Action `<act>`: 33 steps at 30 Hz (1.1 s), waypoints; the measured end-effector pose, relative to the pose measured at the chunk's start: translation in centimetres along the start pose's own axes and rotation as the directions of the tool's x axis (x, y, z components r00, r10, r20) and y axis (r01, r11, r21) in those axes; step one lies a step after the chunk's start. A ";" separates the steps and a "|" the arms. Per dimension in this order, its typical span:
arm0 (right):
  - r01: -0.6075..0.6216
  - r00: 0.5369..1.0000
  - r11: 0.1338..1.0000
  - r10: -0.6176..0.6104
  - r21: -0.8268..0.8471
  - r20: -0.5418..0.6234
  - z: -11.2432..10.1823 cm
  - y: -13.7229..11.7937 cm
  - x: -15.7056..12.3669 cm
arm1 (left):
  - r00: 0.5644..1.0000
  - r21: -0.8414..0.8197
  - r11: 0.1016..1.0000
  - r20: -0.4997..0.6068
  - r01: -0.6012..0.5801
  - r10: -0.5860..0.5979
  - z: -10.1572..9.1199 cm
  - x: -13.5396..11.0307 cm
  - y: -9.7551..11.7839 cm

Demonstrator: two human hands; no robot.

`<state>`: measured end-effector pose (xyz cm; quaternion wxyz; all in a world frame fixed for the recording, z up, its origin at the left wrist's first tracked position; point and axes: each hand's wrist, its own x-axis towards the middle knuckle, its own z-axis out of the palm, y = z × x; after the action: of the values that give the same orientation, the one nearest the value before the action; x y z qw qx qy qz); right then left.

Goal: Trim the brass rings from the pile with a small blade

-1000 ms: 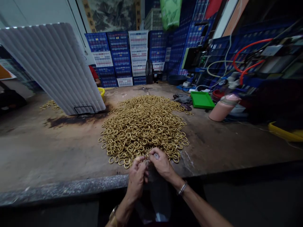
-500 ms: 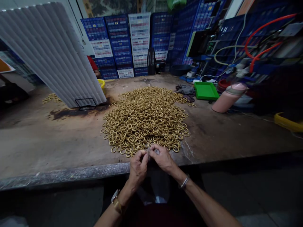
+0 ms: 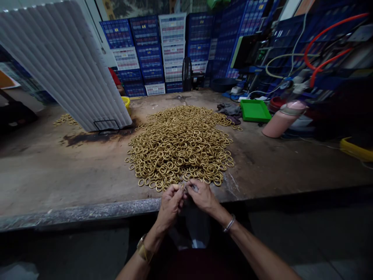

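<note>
A heap of brass-coloured rings (image 3: 180, 144) lies on the workbench in front of me. At its near edge my left hand (image 3: 170, 204) is closed in a pinch, with a bit of a brass ring (image 3: 182, 187) showing at the fingertips. My right hand (image 3: 202, 196) meets it from the other side, thumb and fingers pressed together. Something small and greyish (image 3: 194, 188) shows among the right fingers; its kind is too unclear to name. Both hands are just above the bench's front edge, fingertips almost touching.
A ribbed white panel (image 3: 67, 66) leans in a black wire stand (image 3: 106, 126) at left. A green tray (image 3: 255, 111), dark cloths (image 3: 230, 111) and a pink bottle (image 3: 284, 118) stand at right. Blue and white crates (image 3: 145, 50) are stacked behind the bench (image 3: 96, 175).
My left hand has turned slightly, and a brass ring edge now shows at its fingertips. The right hand stays close beside it. The whole view has shifted a little.
</note>
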<state>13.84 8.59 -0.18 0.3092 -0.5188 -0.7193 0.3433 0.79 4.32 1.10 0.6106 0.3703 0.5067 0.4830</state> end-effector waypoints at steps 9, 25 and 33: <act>0.155 0.980 0.925 -0.098 -0.348 0.175 0.1 -0.3 -0.8 | 0.996 0.050 0.995 0.008 -0.087 0.087 0.0 0.1 -0.2; -0.117 0.992 0.782 0.062 -0.612 -0.110 -0.8 0.1 1.9 | 0.986 -0.369 0.916 0.112 0.158 -0.125 -0.4 -1.4 0.2; -0.121 0.992 0.711 0.107 -0.693 -0.064 -0.8 -0.3 2.5 | 0.960 -0.540 0.794 0.180 0.279 -0.214 -1.1 -1.1 0.0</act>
<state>13.64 11.02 0.70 0.0772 -0.6435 -0.7591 0.0617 -0.33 3.26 1.16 0.7768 0.1317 0.3522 0.5053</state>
